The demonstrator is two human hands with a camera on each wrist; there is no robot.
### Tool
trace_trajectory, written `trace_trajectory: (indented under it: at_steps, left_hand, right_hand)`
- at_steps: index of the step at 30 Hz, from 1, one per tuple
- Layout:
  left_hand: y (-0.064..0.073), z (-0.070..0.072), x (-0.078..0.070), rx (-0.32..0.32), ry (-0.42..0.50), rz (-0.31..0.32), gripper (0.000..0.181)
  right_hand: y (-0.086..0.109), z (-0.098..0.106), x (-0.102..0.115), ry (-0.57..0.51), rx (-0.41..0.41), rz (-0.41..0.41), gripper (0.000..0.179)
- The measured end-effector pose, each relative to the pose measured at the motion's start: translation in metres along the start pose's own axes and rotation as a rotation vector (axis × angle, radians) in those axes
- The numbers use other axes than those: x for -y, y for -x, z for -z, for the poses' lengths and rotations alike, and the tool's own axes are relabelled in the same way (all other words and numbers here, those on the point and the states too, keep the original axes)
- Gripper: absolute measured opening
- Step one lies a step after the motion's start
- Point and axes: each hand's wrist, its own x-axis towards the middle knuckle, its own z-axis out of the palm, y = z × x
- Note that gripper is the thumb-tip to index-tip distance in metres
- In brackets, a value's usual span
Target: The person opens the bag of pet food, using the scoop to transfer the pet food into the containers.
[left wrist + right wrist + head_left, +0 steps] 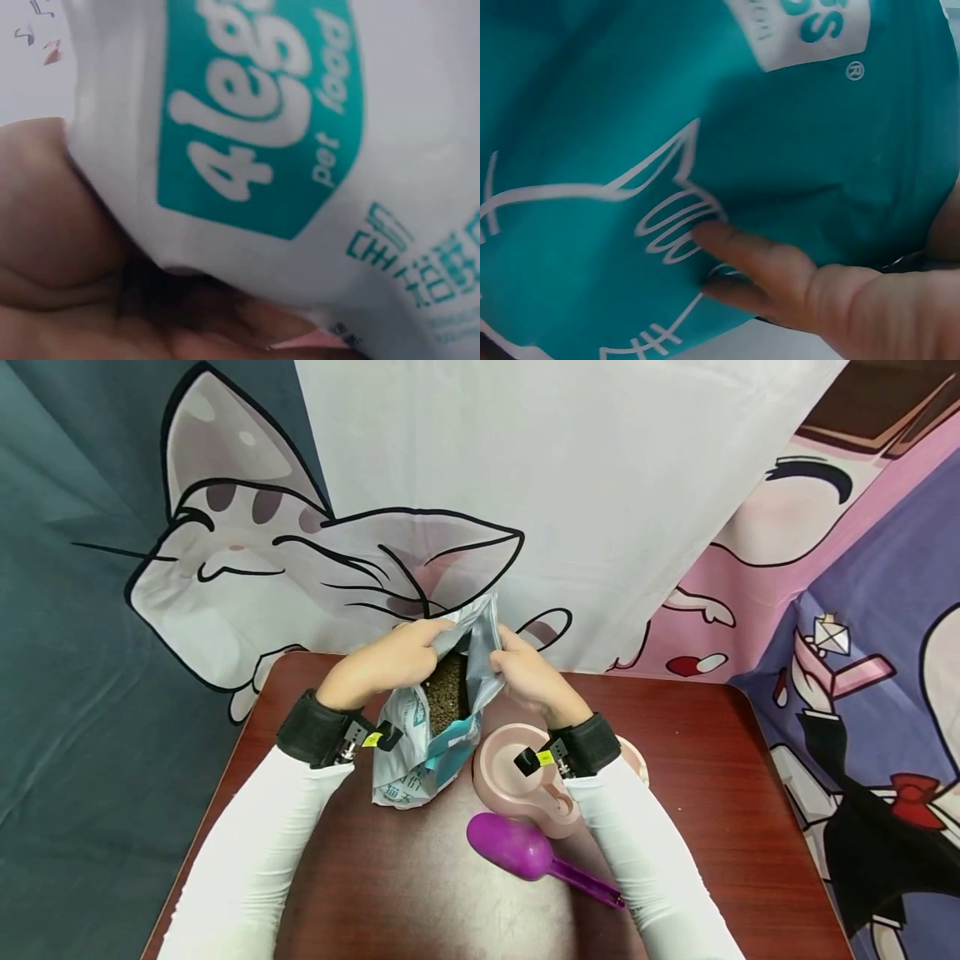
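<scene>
A white and teal pet food bag [408,781] stands on the table with its top spread apart, and brown kibble [447,692] shows inside. My left hand [393,656] grips the left edge of the bag's mouth. On the opposite edge, my right hand [531,678] holds the silvery inner lining side. The left wrist view shows the white panel with the pet food logo [255,120] close against the hand. In the right wrist view, fingers [761,259] lie on the teal panel, which has a white cat drawing; the thumb is hidden.
A pink bowl with a handle [504,777] sits right of the bag, partly behind my right wrist. Another pink rim [634,760] shows past that wrist. A purple scoop [517,847] lies in front of the bowl. Cartoon-printed cloth [600,485] hangs behind the brown table [712,827].
</scene>
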Motion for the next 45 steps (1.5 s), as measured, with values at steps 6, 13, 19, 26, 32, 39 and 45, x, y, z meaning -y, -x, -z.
trace_trajectory:
  at_steps: [6,13,19,26,32,39,45]
  left_hand:
    - [0.003,0.002,-0.001,-0.031,0.014,0.043,0.063]
    - [0.009,0.010,0.001,-0.070,0.020,0.046,0.055]
    - [0.015,0.018,0.013,-0.132,0.060,0.038,0.046]
    - [0.022,0.024,0.025,-0.167,0.097,0.040,0.041]
    - [0.026,0.025,0.027,-0.200,0.059,0.059,0.042]
    - [0.028,0.025,0.030,-0.238,0.075,0.023,0.028]
    - [0.029,0.019,0.036,-0.241,0.124,-0.006,0.038]
  right_hand:
    - [0.010,0.007,0.008,0.013,-0.017,0.006,0.074]
    - [0.015,0.016,0.016,0.017,0.007,-0.018,0.081]
    - [0.018,0.027,0.019,0.032,0.000,-0.060,0.084]
    - [0.024,0.042,0.017,0.047,0.010,-0.102,0.083]
    - [0.028,0.054,0.014,0.113,0.033,-0.096,0.081]
    - [0.032,0.061,0.009,0.141,0.032,-0.074,0.080]
    - [0.038,0.059,-0.005,0.113,-0.009,-0.071,0.065]
